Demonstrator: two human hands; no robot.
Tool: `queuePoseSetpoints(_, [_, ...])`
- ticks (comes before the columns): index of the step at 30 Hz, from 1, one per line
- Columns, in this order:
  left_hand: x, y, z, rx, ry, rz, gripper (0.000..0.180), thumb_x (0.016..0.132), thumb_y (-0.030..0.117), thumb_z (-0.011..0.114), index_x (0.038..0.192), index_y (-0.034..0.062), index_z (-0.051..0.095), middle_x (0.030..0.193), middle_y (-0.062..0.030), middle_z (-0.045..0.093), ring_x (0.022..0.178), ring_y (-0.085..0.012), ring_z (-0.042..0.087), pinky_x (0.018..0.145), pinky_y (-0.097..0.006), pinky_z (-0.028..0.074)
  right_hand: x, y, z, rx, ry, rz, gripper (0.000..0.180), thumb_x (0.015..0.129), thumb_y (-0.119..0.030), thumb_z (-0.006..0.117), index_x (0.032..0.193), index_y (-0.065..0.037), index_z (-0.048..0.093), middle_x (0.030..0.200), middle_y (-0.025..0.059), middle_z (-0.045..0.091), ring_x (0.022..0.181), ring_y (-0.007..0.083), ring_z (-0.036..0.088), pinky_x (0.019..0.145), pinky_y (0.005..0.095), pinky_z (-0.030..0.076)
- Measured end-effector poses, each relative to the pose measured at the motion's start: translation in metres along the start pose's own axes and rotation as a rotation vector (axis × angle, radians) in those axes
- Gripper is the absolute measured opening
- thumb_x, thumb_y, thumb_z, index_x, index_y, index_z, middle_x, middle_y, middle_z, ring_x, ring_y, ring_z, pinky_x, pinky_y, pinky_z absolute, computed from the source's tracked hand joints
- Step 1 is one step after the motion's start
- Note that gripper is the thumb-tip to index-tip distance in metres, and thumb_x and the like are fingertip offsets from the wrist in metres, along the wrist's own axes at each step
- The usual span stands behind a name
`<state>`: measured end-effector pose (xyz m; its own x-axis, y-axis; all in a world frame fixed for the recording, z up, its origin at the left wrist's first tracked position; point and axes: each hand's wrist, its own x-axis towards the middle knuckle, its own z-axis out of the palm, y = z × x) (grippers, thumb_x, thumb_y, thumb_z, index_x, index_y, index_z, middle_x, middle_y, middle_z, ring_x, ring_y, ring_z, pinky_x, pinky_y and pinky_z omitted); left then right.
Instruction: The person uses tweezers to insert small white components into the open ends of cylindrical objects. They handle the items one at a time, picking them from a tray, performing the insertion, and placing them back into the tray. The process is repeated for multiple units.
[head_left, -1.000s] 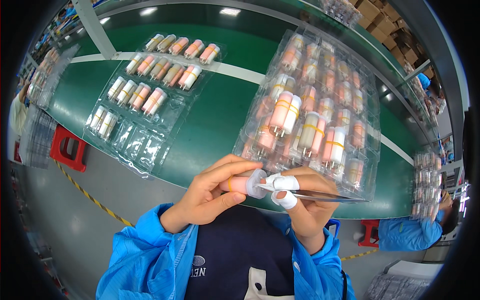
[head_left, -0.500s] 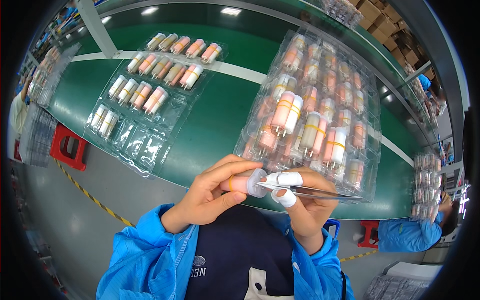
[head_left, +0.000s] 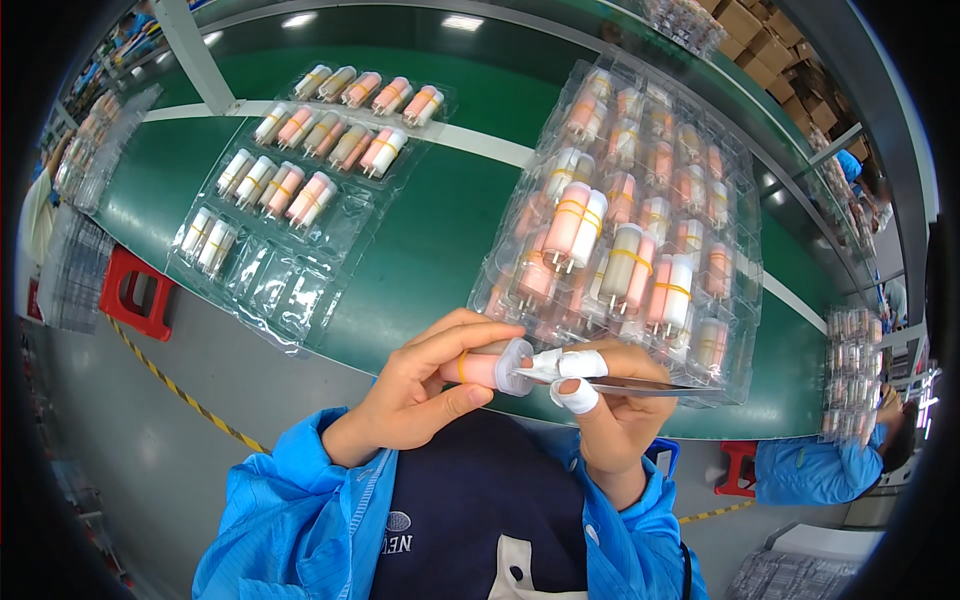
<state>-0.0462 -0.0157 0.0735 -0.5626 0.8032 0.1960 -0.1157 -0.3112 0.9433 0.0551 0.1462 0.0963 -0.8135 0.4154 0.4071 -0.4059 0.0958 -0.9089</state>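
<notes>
My left hand (head_left: 408,388) is closed around a pink and grey pair of cylinders (head_left: 472,369) bound by a yellow rubber band. At their right end is a translucent round cap (head_left: 513,366). In my right hand (head_left: 625,405), whose thumb and fingers carry white tape, is a pair of metal tweezers (head_left: 640,385). The tweezer tips meet the face of the cap; the exact contact spot is too small to make out. Both hands are in front of the green table's near edge.
On the left of the green table (head_left: 420,240) lies a clear plastic tray (head_left: 275,290) partly filled with banded cylinder pairs. Stacked filled trays (head_left: 735,330) stand at the right. Red stools (head_left: 140,295) flank the table; a person in blue (head_left: 815,468) is at far right.
My right hand and the tweezers have shifted slightly, and the tweezers lie a little flatter across the fingers. The left hand and the cylinders have stayed put.
</notes>
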Motion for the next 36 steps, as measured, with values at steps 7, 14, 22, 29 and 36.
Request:
queuePoseSetpoints(7, [0.0, -0.002, -0.003, 0.047, -0.03, 0.034, 0.049, 0.089, 0.017, 0.062, 0.129, -0.0074, 0.049, 0.117, -0.0135, 0.05, 0.109, -0.0197, 0.05, 0.094, -0.03, 0.039, 0.002, 0.001, 0.001, -0.113, -0.024, -0.073, 0.014, 0.078, -0.001, 0.073, 0.09, 0.004, 0.067, 0.082, 0.0174, 0.069, 0.07, 0.0202, 0.068, 0.061, 0.0277, 0.053])
queuePoseSetpoints(14, [0.001, -0.001, -0.006, 0.033, -0.087, 0.076, 0.045, 0.091, 0.01, 0.059, 0.132, -0.0051, 0.047, 0.119, -0.0118, 0.049, 0.111, -0.0184, 0.05, 0.095, -0.028, 0.039, 0.002, -0.002, 0.002, -0.079, -0.019, -0.076, 0.016, 0.076, -0.001, 0.074, 0.089, 0.004, 0.067, 0.084, 0.0175, 0.07, 0.071, 0.0208, 0.068, 0.061, 0.0285, 0.053])
queuePoseSetpoints(22, [-0.002, -0.003, -0.003, -0.028, 0.069, 0.102, 0.051, 0.092, 0.019, 0.059, 0.133, -0.0069, 0.043, 0.121, -0.0125, 0.049, 0.111, -0.0178, 0.05, 0.095, -0.03, 0.04, -0.005, -0.017, 0.009, 0.102, 0.08, -0.03, 0.027, 0.071, 0.002, 0.077, 0.094, 0.006, 0.063, 0.087, 0.0217, 0.069, 0.079, 0.0251, 0.07, 0.07, 0.0322, 0.057])
queuePoseSetpoints(29, [0.008, -0.01, 0.012, -0.2, 0.416, 0.255, 0.056, 0.095, 0.025, 0.054, 0.136, -0.0074, 0.035, 0.119, -0.0164, 0.054, 0.098, -0.0191, 0.055, 0.083, -0.032, 0.045, -0.013, -0.004, 0.02, 0.072, -0.127, 0.042, 0.031, 0.072, 0.001, 0.078, 0.098, 0.003, 0.061, 0.092, 0.018, 0.069, 0.082, 0.0232, 0.07, 0.07, 0.0318, 0.056])
queuePoseSetpoints(36, [0.016, -0.011, 0.022, -0.348, 0.499, 0.336, 0.054, 0.095, 0.022, 0.054, 0.136, -0.0066, 0.035, 0.118, -0.0164, 0.055, 0.099, -0.0199, 0.055, 0.084, -0.033, 0.045, -0.013, 0.006, 0.03, 0.149, -0.238, 0.156, 0.03, 0.074, 0.002, 0.076, 0.1, 0.002, 0.063, 0.099, 0.017, 0.067, 0.085, 0.0209, 0.068, 0.076, 0.0299, 0.055])
